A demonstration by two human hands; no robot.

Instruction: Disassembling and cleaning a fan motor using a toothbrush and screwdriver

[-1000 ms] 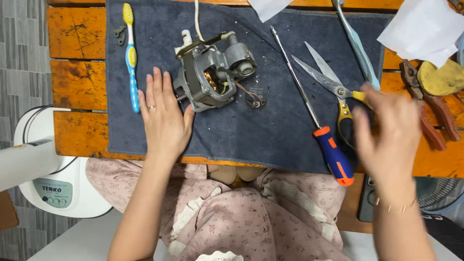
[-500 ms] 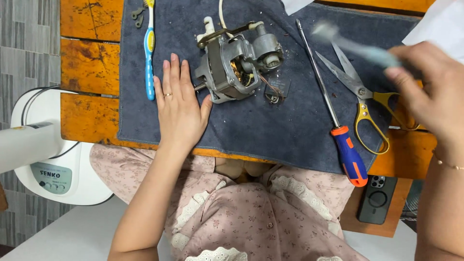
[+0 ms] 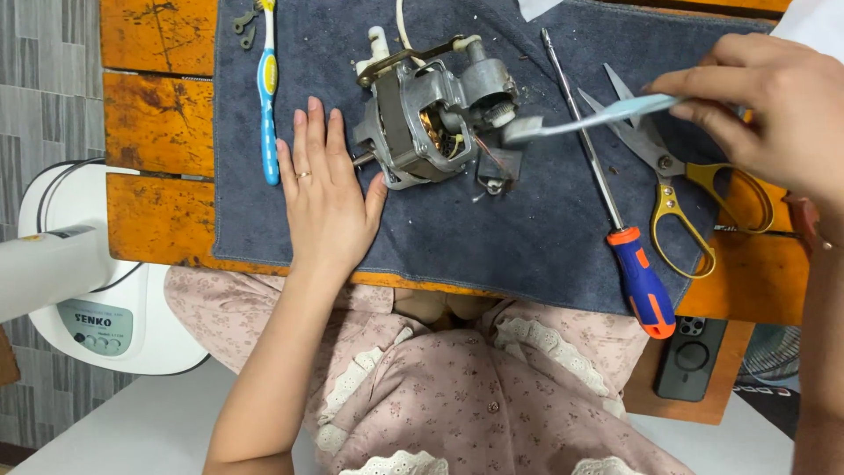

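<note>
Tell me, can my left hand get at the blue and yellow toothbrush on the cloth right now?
Probably yes: the left hand lies flat right beside the blue and yellow toothbrush, with only bare grey cloth between them.

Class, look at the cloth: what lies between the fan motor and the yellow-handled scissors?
In the head view, a screwdriver with an orange-and-blue handle lies between the fan motor and the scissors. The pale blue toothbrush in the right hand crosses above it.
</note>
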